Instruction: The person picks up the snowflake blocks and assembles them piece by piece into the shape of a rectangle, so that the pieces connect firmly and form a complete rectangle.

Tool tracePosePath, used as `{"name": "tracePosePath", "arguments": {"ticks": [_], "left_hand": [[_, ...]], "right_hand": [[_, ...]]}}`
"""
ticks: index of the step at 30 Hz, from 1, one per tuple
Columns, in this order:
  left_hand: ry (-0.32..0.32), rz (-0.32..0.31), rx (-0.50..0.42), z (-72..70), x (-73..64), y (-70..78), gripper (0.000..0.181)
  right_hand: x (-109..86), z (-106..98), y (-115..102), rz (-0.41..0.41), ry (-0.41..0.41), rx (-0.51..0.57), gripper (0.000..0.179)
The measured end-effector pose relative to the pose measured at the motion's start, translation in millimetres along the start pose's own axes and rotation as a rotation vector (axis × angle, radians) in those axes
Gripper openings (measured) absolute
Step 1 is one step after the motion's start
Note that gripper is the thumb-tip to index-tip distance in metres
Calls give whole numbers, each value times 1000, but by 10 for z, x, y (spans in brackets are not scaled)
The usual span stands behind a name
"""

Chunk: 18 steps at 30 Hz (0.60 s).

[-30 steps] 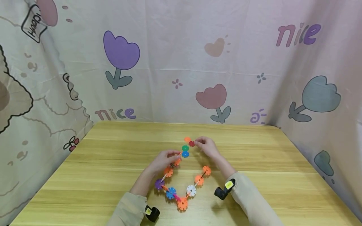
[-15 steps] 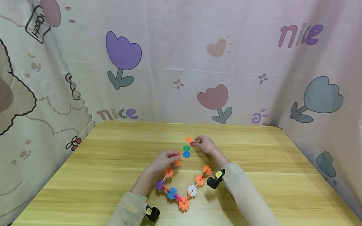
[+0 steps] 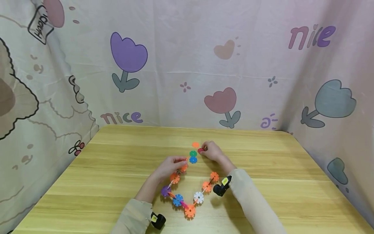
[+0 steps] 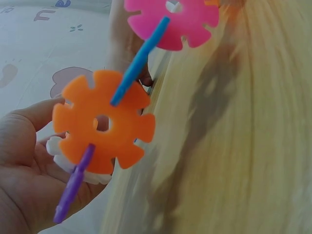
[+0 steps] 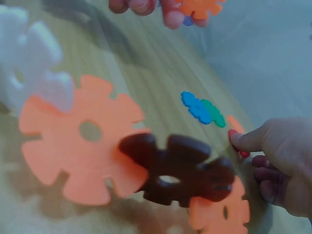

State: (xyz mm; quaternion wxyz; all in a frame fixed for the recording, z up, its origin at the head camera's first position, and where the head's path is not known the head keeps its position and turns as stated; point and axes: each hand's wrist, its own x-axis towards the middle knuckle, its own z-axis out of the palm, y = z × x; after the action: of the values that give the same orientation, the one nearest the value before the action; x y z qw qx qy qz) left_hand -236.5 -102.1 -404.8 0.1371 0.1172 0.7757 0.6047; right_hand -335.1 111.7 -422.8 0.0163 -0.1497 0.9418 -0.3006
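Observation:
A chain of notched plastic discs, linked edge to edge, curves between my arms in the head view; an orange disc (image 3: 190,211) forms its near bend. My left hand (image 3: 170,166) pinches the chain's far left end by an orange disc (image 3: 183,167). On the table beyond, my right hand (image 3: 214,151) pinches a loose red disc (image 3: 200,150) between thumb and finger. Beside it lie loose green (image 3: 193,153), blue (image 3: 193,160) and orange (image 3: 195,144) discs. The right wrist view shows the thumb (image 5: 251,140) on the red disc.
The chain's right arm, with a white disc (image 3: 199,197) and an orange end disc (image 3: 214,176), lies near my right wrist camera (image 3: 222,187). The wooden table (image 3: 131,139) ends at a printed curtain (image 3: 175,48) at the back and sides.
My right hand has taken hold of the red disc and drawn it slightly away from the loose orange one. The right forearm has shifted left. My left hand stays at the chain.

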Motion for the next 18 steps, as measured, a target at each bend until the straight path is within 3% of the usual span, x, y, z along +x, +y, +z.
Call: {"name": "tracePosePath", "arguments": {"ticks": [11,18], "left_hand": [[1,6,5,14,34,-44,42],[22,2,-36,37,42,-54,44]], "right_hand": [[-154,-39,10,0,-30,175,15],[-291,-56,-9,23,-74,346,9]]}}
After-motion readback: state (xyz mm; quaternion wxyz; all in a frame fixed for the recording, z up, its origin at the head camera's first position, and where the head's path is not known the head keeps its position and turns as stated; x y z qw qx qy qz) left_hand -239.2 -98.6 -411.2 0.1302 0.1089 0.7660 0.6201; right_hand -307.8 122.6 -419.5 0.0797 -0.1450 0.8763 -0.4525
